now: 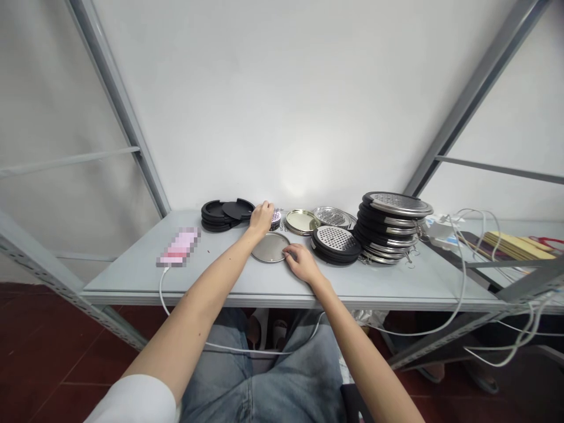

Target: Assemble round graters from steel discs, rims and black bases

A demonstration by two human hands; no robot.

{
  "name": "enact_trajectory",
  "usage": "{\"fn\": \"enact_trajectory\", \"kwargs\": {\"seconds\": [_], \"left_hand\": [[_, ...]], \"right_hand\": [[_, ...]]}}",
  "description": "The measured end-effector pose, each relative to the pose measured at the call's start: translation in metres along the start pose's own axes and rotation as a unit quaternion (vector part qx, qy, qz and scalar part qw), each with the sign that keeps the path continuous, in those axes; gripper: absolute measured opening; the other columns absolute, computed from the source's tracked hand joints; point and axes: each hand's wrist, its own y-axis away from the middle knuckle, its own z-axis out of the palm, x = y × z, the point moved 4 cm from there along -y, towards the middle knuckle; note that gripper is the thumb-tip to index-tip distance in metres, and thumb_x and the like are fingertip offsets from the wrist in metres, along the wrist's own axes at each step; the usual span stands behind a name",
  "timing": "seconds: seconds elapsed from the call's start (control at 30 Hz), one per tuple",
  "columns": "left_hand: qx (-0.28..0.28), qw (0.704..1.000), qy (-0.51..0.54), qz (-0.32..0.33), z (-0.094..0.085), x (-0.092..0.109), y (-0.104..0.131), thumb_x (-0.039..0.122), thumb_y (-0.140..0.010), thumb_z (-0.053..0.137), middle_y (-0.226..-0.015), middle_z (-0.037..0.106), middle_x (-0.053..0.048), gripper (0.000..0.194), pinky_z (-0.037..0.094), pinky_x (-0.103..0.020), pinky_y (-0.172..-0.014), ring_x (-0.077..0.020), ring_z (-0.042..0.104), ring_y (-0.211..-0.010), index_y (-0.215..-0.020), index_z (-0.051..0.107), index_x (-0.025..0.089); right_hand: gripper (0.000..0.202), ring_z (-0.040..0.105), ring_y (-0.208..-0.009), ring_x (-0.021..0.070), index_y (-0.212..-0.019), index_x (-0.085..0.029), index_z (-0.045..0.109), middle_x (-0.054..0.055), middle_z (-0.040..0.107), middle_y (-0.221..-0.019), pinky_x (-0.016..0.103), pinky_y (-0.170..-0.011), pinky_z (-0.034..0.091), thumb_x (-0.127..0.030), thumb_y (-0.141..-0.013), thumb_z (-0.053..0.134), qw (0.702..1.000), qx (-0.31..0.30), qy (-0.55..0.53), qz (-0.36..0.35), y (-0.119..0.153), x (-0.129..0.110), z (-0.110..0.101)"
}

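Observation:
A round, shallow metal plate (267, 250) lies on the table in front of me. My right hand (303, 263) is at its right rim, thumb and fingers closed on the edge. Farther back, my left hand (262, 217) reaches past the plate to a small stack topped by a perforated disc (276, 218). Its fingers are drawn together there, and what they hold is hidden. Beside that stack, to the left, are black round holders (215, 216) piled up, with a flat black disc (235, 210) resting on them.
Shiny round metal plates (302, 221) and a round grater plate (332, 217) lie at the back. Right of them are a black-rimmed grater (336, 239) and a tall grater stack (382, 232). A blurred pink phone (180, 245) is at left; white cables (462, 276) hang at right.

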Motion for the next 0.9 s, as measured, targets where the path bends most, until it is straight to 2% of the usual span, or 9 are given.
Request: {"fn": "enact_trajectory", "kwargs": {"seconds": [0.2, 0.33, 0.43, 0.53, 0.63, 0.7, 0.73, 0.8, 0.9], "left_hand": [[0.022, 0.999, 0.001, 0.034, -0.009, 0.003, 0.002, 0.005, -0.093, 0.043, -0.104, 0.061, -0.015, 0.024, 0.041, -0.041, -0.095, -0.0293, 0.056, -0.104, -0.102, 0.063, 0.014], [0.076, 0.993, 0.021, 0.091, -0.022, 0.01, 0.015, 0.01, -0.094, 0.044, -0.102, 0.062, -0.015, 0.022, 0.042, -0.043, -0.093, -0.0301, 0.055, -0.104, -0.102, 0.063, 0.016], [0.149, 0.98, 0.053, 0.119, -0.032, 0.01, 0.037, 0.009, -0.093, 0.044, -0.099, 0.064, -0.011, 0.022, 0.044, -0.042, -0.09, -0.0278, 0.057, -0.097, -0.101, 0.063, 0.018], [0.217, 0.963, 0.095, 0.128, -0.036, 0.001, 0.07, 0.009, -0.094, 0.044, -0.097, 0.066, -0.009, 0.021, 0.046, -0.041, -0.089, -0.0253, 0.059, -0.095, -0.098, 0.063, 0.019], [0.235, 0.953, 0.131, 0.141, -0.031, -0.013, 0.102, 0.011, -0.095, 0.046, -0.091, 0.067, -0.008, 0.018, 0.047, -0.039, -0.086, -0.0233, 0.06, -0.091, -0.094, 0.063, 0.017], [0.236, 0.951, 0.144, 0.141, -0.025, -0.022, 0.117, 0.011, -0.095, 0.046, -0.091, 0.068, -0.008, 0.018, 0.048, -0.038, -0.083, -0.0229, 0.06, -0.09, -0.094, 0.063, 0.017], [0.23, 0.952, 0.149, 0.14, -0.022, -0.026, 0.122, 0.011, -0.096, 0.046, -0.091, 0.069, -0.007, 0.019, 0.049, -0.038, -0.082, -0.0227, 0.061, -0.09, -0.094, 0.064, 0.018], [0.222, 0.952, 0.16, 0.139, -0.018, -0.03, 0.128, 0.012, -0.096, 0.047, -0.092, 0.07, -0.007, 0.019, 0.049, -0.039, -0.083, -0.0225, 0.061, -0.091, -0.095, 0.065, 0.018], [0.202, 0.952, 0.181, 0.144, -0.015, -0.03, 0.129, 0.012, -0.095, 0.048, -0.093, 0.07, -0.007, 0.019, 0.049, -0.039, -0.085, -0.0219, 0.062, -0.091, -0.095, 0.066, 0.017]], "right_hand": [[0.021, 0.062, -0.101, 0.0252, -0.097, -0.017, 0.07, 0.011, 0.071, -0.102, 0.037, -0.094, 0.045, -0.019, -0.088, 0.052, 1.0, -0.001, 0.0, 0.001, 0.0, -0.002, -0.001], [0.021, 0.063, -0.099, 0.0255, -0.097, -0.017, 0.07, 0.011, 0.071, -0.101, 0.039, -0.094, 0.046, -0.022, -0.088, 0.051, 1.0, -0.001, -0.013, -0.001, 0.0, 0.001, 0.0], [0.027, 0.062, -0.105, 0.0271, -0.109, -0.016, 0.066, 0.013, 0.069, -0.111, 0.043, -0.097, 0.047, -0.023, -0.087, 0.051, 0.999, 0.032, -0.037, 0.006, 0.0, 0.008, 0.002], [0.044, 0.062, -0.108, 0.0282, -0.129, -0.014, 0.054, 0.016, 0.063, -0.123, 0.046, -0.097, 0.049, -0.025, -0.086, 0.052, 0.996, 0.066, -0.051, 0.015, 0.001, 0.012, 0.004], [0.065, 0.062, -0.106, 0.0287, -0.146, -0.012, 0.032, 0.021, 0.053, -0.133, 0.049, -0.094, 0.05, -0.026, -0.086, 0.052, 0.996, 0.085, -0.027, 0.013, 0.002, 0.007, 0.002], [0.072, 0.062, -0.105, 0.0284, -0.151, -0.013, 0.022, 0.022, 0.048, -0.139, 0.049, -0.095, 0.051, -0.025, -0.086, 0.052, 0.994, 0.109, -0.001, 0.003, 0.002, -0.001, -0.002], [0.071, 0.061, -0.107, 0.0283, -0.151, -0.014, 0.023, 0.021, 0.047, -0.14, 0.048, -0.095, 0.05, -0.024, -0.086, 0.051, 0.993, 0.117, 0.013, -0.006, 0.002, -0.004, -0.004], [0.06, 0.059, -0.112, 0.0285, -0.146, -0.017, 0.037, 0.018, 0.05, -0.138, 0.046, -0.097, 0.05, -0.023, -0.087, 0.051, 0.991, 0.12, 0.042, -0.031, 0.003, -0.011, -0.006], [0.035, 0.06, -0.11, 0.0274, -0.122, -0.019, 0.062, 0.013, 0.061, -0.124, 0.042, -0.096, 0.05, -0.023, -0.089, 0.052, 0.988, 0.118, 0.075, -0.064, 0.004, -0.015, -0.006]]}}
